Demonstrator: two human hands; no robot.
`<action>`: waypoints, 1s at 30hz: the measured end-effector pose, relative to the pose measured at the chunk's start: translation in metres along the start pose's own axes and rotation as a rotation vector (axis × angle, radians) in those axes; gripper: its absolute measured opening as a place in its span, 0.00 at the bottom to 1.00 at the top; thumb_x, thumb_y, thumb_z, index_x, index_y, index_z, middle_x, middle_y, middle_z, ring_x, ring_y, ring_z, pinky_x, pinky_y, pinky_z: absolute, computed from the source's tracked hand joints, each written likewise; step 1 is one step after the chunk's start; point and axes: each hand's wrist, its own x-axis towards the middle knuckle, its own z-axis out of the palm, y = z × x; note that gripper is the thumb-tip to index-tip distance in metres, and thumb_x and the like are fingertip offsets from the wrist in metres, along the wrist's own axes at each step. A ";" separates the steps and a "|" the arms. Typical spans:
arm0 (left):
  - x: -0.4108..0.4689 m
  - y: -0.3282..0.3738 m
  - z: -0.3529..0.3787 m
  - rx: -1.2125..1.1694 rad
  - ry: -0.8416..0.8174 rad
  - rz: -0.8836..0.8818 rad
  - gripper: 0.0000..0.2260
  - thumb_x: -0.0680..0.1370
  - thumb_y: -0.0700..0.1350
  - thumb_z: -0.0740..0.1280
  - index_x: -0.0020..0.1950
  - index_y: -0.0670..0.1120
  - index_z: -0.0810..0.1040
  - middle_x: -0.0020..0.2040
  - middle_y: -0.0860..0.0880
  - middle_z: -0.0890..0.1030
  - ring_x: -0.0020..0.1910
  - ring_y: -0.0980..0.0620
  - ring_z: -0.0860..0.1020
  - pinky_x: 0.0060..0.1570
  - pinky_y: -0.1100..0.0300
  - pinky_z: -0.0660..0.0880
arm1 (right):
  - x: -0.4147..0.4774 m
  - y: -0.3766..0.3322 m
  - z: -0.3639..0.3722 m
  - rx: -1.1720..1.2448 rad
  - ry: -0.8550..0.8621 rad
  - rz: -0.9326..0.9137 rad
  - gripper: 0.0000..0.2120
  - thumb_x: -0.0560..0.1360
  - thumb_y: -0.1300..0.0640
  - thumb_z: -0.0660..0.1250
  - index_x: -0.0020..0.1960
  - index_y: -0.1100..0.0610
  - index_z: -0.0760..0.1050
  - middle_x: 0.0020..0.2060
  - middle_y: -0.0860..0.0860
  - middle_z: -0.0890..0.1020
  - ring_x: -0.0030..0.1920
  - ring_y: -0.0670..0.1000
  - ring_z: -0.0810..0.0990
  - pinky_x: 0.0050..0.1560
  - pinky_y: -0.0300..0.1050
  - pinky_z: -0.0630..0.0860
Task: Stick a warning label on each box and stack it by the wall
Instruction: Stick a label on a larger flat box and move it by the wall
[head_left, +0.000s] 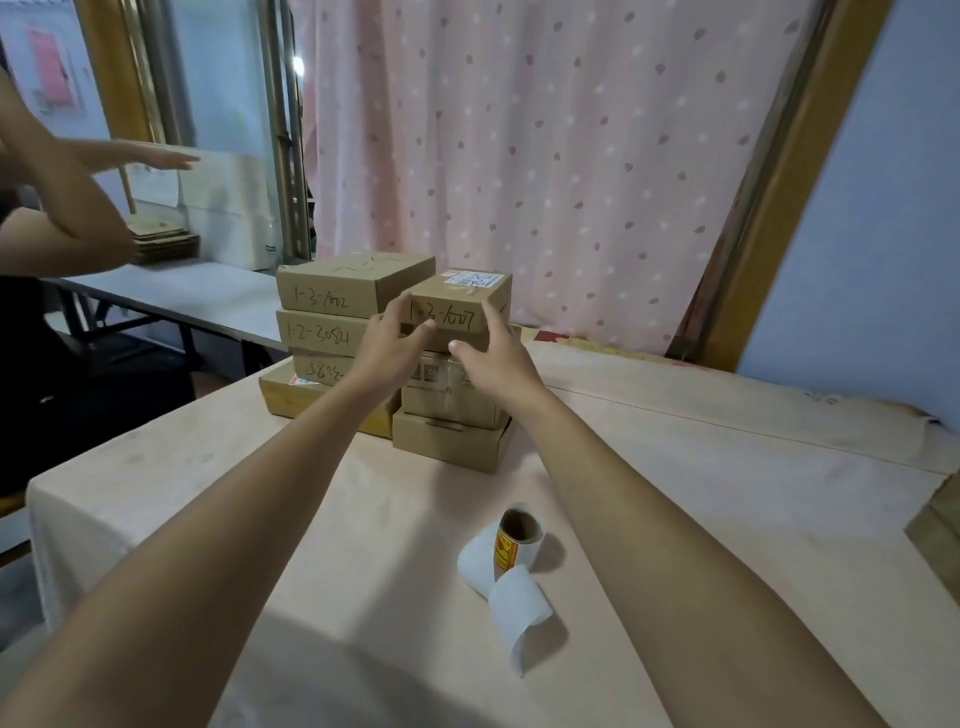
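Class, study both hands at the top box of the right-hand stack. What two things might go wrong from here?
1. The right stack looks uneven; with the left hand and right hand gripping the top box, a nudge may topple it.
2. The label roll lies on its side near the right forearm, loose strip trailing; a sweep might knock it away.

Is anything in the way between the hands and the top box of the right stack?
Nothing visible. The left hand holds the top box at its left front corner and the right hand at its right front edge. The left stack stands close beside it, but not between.
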 end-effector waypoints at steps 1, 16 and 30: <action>0.000 -0.002 0.001 -0.015 -0.005 0.005 0.32 0.78 0.61 0.64 0.80 0.56 0.59 0.72 0.48 0.71 0.68 0.51 0.71 0.69 0.48 0.69 | 0.002 0.002 0.001 0.004 -0.001 0.000 0.38 0.77 0.44 0.65 0.82 0.42 0.50 0.80 0.46 0.61 0.77 0.53 0.63 0.73 0.60 0.68; 0.018 -0.008 0.020 -0.141 0.095 -0.018 0.35 0.79 0.60 0.66 0.81 0.49 0.57 0.72 0.46 0.64 0.67 0.48 0.70 0.68 0.47 0.71 | 0.016 0.011 0.000 0.162 0.070 0.006 0.27 0.77 0.53 0.66 0.74 0.48 0.64 0.67 0.47 0.75 0.66 0.48 0.73 0.63 0.48 0.73; -0.041 0.035 0.056 -0.893 0.317 0.037 0.14 0.79 0.51 0.70 0.56 0.45 0.70 0.56 0.44 0.78 0.59 0.47 0.80 0.57 0.54 0.80 | -0.040 0.028 -0.025 0.538 0.402 -0.030 0.13 0.76 0.47 0.73 0.52 0.54 0.75 0.49 0.44 0.83 0.47 0.36 0.81 0.45 0.30 0.74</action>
